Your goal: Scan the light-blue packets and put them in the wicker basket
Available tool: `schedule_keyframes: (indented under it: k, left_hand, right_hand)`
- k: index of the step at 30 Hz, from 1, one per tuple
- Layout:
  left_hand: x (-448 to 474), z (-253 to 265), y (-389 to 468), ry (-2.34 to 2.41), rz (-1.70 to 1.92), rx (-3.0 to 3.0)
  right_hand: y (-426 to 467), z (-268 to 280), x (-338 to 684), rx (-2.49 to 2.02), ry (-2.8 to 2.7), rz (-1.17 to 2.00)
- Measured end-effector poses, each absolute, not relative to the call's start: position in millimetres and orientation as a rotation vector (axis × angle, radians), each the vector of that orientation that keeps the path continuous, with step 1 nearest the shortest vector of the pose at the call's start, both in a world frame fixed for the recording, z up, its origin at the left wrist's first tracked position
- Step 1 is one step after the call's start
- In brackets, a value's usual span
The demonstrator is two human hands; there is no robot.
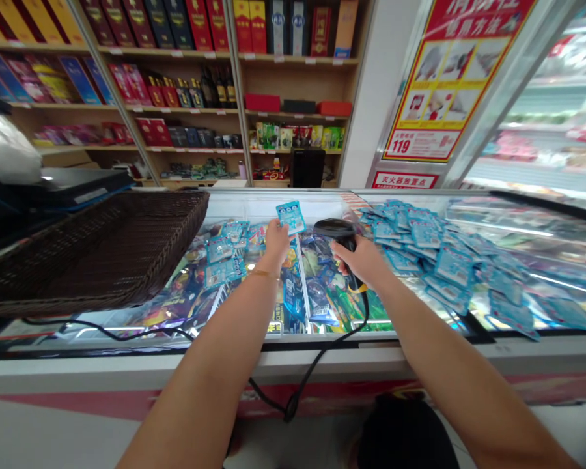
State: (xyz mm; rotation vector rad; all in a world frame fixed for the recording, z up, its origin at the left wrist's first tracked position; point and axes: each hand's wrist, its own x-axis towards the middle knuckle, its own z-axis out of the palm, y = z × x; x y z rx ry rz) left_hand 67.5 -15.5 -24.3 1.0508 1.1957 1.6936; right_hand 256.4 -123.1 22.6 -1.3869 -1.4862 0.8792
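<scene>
Between the fingers of my left hand (276,240) is a small blue-and-white packet (292,217), held up over the glass top of a chest freezer (322,344). My right hand (356,259) is wrapped round the grip of a black barcode scanner (335,228), its head pointing left toward the packet. The scanner's cable (317,357) drops over the freezer's front edge. A large heap of similar blue packets (420,228) lies to the right of my right hand. Several more blue packets (223,251) lie on the glass left of my left hand.
A dark brown wicker basket (102,247) sits on the left of the freezer, beside black equipment (73,185). Shelves (293,58) with boxes and bottles stand behind. A red-and-yellow poster (444,85) hangs at the back right, near a lit display case (557,124).
</scene>
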Motion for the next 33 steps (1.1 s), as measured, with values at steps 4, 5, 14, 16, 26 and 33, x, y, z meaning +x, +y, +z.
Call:
schedule_keyframes:
  k: [4,5,14,16,26,33]
  left_hand:
    - [68,-24,-15,1.169,1.72,0.971]
    - [68,-24,-15,1.166,1.725,0.959]
    - [70,-22,-15,1.186,1.737,0.919]
    - [70,-22,-15,1.195,1.738,0.918]
    - [69,-23,-14,1.22,1.747,0.902]
    - [74,-22,-23,1.224,1.785,0.895]
  right_hand:
    - [-135,31,251,-1.408,-1.552,0.881]
    - [-137,33,250,-1.415,-1.559,0.88]
    - [-142,40,247,-1.517,-1.595,0.821]
    - [-141,39,248,-1.518,-1.597,0.819]
    - [-138,35,250,-1.529,-1.602,0.796]
    - [-128,30,255,-1.439,-1.51,0.884]
